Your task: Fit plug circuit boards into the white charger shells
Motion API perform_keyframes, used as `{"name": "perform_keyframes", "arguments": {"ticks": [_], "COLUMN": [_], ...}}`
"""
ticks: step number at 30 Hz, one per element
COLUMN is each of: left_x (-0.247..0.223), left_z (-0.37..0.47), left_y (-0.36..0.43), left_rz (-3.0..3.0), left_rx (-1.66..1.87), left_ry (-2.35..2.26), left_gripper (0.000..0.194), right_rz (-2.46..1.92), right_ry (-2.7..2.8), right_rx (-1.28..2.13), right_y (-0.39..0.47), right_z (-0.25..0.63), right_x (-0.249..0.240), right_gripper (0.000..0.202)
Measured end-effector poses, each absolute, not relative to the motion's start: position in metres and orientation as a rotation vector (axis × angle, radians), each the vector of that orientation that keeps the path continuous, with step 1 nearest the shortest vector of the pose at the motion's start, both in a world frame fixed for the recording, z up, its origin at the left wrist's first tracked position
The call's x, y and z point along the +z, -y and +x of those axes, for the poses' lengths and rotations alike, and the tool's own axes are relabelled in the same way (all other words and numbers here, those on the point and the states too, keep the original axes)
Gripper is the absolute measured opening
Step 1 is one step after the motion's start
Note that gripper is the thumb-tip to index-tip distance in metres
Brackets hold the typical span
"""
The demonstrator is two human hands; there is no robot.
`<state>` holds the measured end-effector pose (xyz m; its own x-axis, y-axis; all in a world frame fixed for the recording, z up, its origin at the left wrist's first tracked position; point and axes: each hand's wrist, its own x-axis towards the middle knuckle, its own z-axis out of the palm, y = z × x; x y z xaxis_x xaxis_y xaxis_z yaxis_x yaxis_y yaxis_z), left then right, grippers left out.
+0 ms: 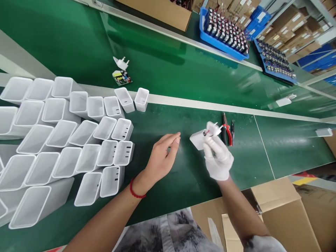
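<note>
My left hand (163, 155), bare with a red cord at the wrist, is over the middle of the green table. Its thumb and fingers come together at the tips, and whatever they might hold is too small to make out. My right hand (218, 159), in a white glove, pinches a white plug piece (213, 128) with metal pins and a short red wire. A white box-shaped housing (197, 140) is just left of the gloved fingers, beneath the plug piece. Beyond the right hand lie red-handled pliers (228, 129) and dark tweezers (232, 131).
Rows of open white housings (63, 133) fill the left side. A plug part (121, 63) and circuit board (122, 77) sit behind the white rail (183, 101). Blue trays (223, 47) of components stand on the back shelf. Cardboard boxes (283, 210) are at lower right.
</note>
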<state>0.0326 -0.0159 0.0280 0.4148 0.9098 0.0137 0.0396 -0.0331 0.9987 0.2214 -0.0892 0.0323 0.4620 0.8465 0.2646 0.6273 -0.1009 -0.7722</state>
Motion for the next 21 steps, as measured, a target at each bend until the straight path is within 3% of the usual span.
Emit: {"name": "perform_keyframes", "arguments": {"ticks": [11,21], "left_x": [0.025,0.022], "left_z": [0.034,0.033], "left_y": [0.014,0.013], "left_rz": [1.552,1.585], "left_rx": [0.872,0.837], "left_ry": [-0.992,-1.006], "left_gripper": [0.035,0.036], "right_rz": [-2.021,-2.044], "right_ry": [1.759,1.695], "right_rx": [-0.328,-0.160], "right_y": [0.098,0.093], "right_z": [0.238,0.233], "right_x": [-0.001,0.019], "right_gripper": [0.024,0.030]}}
